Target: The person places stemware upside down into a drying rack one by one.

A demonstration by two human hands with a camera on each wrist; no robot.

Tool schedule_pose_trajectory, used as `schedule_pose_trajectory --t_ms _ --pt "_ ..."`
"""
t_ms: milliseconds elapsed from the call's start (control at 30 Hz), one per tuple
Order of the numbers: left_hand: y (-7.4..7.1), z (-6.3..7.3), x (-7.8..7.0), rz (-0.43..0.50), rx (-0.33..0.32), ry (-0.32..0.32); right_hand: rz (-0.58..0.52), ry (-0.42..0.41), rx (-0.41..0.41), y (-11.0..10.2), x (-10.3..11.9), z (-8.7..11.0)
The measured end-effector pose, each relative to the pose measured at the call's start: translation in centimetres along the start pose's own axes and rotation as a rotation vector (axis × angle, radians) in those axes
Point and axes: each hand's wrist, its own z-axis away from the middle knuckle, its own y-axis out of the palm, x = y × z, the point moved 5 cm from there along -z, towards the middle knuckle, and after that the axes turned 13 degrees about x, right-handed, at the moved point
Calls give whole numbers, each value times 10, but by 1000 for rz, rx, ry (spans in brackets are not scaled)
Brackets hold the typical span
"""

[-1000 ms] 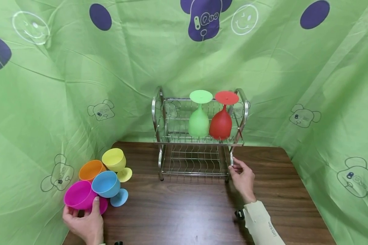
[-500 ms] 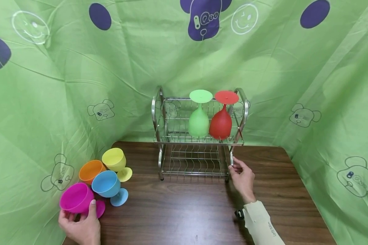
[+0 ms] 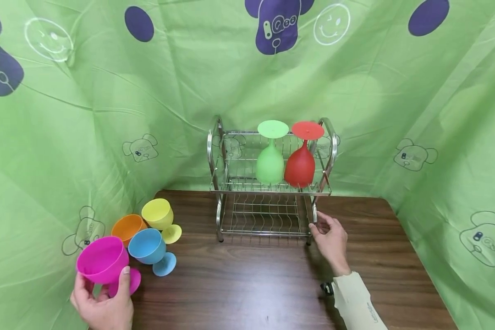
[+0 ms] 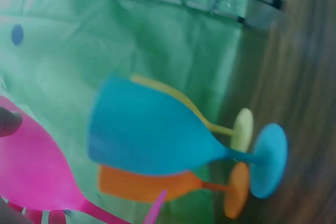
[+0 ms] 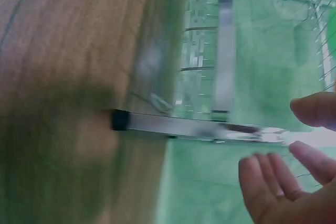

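Observation:
A pink goblet (image 3: 103, 263) is held by its bowl in my left hand (image 3: 105, 305), thumb on the right side and fingers on the left. It is upright with a slight tilt, its foot at the lower right. Just beyond it stand a blue goblet (image 3: 147, 247), an orange goblet (image 3: 128, 228) and a yellow goblet (image 3: 157, 214). My right hand (image 3: 332, 240) grips the right front leg of a metal dish rack (image 3: 270, 234). In the right wrist view, thumb and index finger (image 5: 312, 161) lie on either side of the leg.
Upside down on the rack's upper tier are a green goblet (image 3: 270, 167) and a red goblet (image 3: 300, 167), side by side at the right. The lower tier (image 3: 266, 212) has wavy wires. Green printed cloth (image 3: 181, 91) surrounds the wooden table (image 3: 231, 284) at the back and sides.
My left hand has moved the pink goblet left, away from the blue one, and its bowl looks larger and nearer the camera. My right hand stays at the rack leg. The head view shifts slightly.

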Motion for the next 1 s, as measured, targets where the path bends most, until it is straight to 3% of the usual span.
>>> schedule_pose_trajectory --t_ms 133,300,367,467,633,800,1000 --pt "11 8 -17 -36 69 98 91 -73 -9 -8 22 9" --pt "26 19 -29 -159 218 143 94 -117 64 -14 52 26" --pt "35 25 -32 -217 310 163 57 -121 110 -16 64 33" --pt "52 35 -39 -342 449 248 -36 -145 187 -18 81 41" --pt "80 49 -49 -469 669 366 -205 -314 317 -17 108 55" --pt "108 61 -55 -536 875 406 -256 -486 414 -14 127 71" --pt "141 79 -66 -558 1064 543 -280 -557 511 -11 143 85"
